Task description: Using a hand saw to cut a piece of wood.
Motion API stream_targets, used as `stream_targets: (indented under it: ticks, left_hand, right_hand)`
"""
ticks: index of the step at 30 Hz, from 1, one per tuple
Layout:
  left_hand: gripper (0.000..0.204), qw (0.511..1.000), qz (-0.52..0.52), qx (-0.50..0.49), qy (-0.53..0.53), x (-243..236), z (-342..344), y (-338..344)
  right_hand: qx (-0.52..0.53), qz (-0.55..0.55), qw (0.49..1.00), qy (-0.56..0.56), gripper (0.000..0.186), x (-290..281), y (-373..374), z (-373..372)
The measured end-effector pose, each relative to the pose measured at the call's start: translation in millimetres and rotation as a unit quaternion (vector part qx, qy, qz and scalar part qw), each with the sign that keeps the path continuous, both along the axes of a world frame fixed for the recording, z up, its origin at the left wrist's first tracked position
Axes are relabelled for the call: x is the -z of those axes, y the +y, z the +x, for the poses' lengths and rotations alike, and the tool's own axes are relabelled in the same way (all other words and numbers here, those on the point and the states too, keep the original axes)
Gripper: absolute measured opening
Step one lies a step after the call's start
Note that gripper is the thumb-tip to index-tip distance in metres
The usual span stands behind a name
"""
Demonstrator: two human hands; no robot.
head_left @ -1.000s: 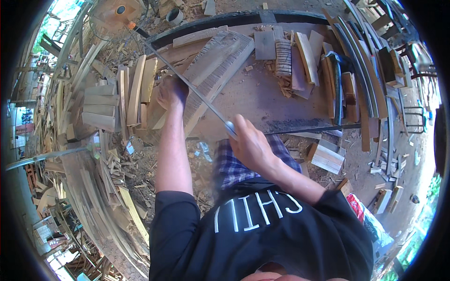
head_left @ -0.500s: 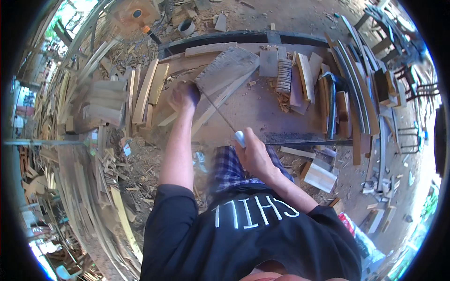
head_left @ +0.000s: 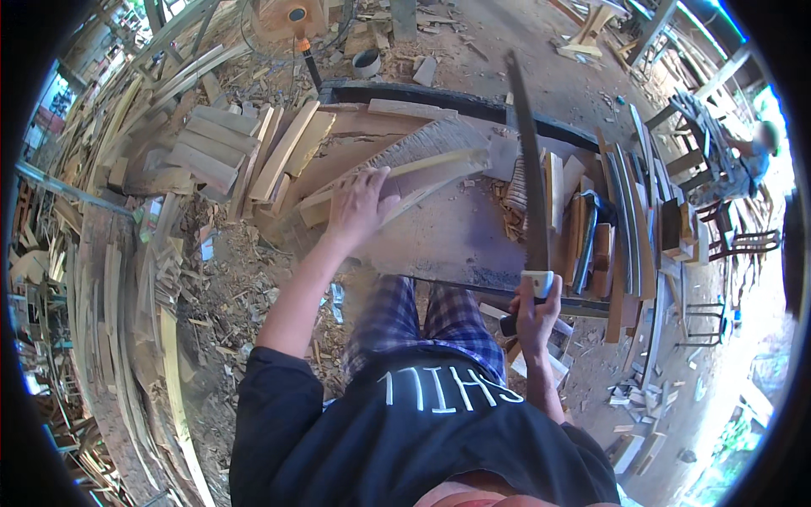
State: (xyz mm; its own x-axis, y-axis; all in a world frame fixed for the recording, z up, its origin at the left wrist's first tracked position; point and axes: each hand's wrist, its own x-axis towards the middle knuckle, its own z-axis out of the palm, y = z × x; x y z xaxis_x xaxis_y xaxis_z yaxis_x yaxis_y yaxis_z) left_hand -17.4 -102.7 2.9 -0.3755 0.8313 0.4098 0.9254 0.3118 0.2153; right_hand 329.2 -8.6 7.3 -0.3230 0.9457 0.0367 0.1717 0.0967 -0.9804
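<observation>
Right hand (head_left: 534, 314) clenched on handsaw (head_left: 528, 177) grip, left hand (head_left: 359, 207) flat on wood strip (head_left: 397, 173); saw prob light w/ thin whippy blade, strip stiff, so hold saw by handle only.

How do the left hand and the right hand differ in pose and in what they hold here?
The left hand lies spread, palm down, on the long wood strip across the workbench; the right hand is closed around the handsaw handle. The left arm reaches far forward; the right hand sits near the bench's near edge. Both are bare.
</observation>
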Motion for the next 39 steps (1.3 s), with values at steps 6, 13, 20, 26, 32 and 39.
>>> stream_targets:
  ticks: [6,13,20,26,32,39]
  left_hand:
    - [0.059,0.993,-0.077,-0.062,-0.058,-8,18,-10]
    - [0.058,0.988,-0.072,-0.111,-0.076,-2,-28,-37]
    - [0.067,0.972,-0.161,-0.138,-0.1,-27,-39,-56]
    - [0.078,0.972,-0.184,-0.115,-0.088,-32,-17,1]
    - [0.081,0.985,-0.149,-0.078,-0.027,-22,3,72]
    - [0.067,0.986,-0.118,0.004,-0.119,3,0,69]
  right_hand:
    - [0.054,-0.047,0.997,0.002,0.018,15,-1,27]
    - [0.038,-0.018,0.999,-0.007,0.018,25,-8,38]
    - [-0.017,-0.016,1.0,-0.017,0.017,30,-5,23]
    - [-0.054,0.035,0.995,-0.07,0.018,38,-5,14]
    - [-0.062,0.083,0.991,-0.088,0.019,37,-14,27]
    - [-0.052,0.075,0.991,-0.098,0.023,39,-18,43]
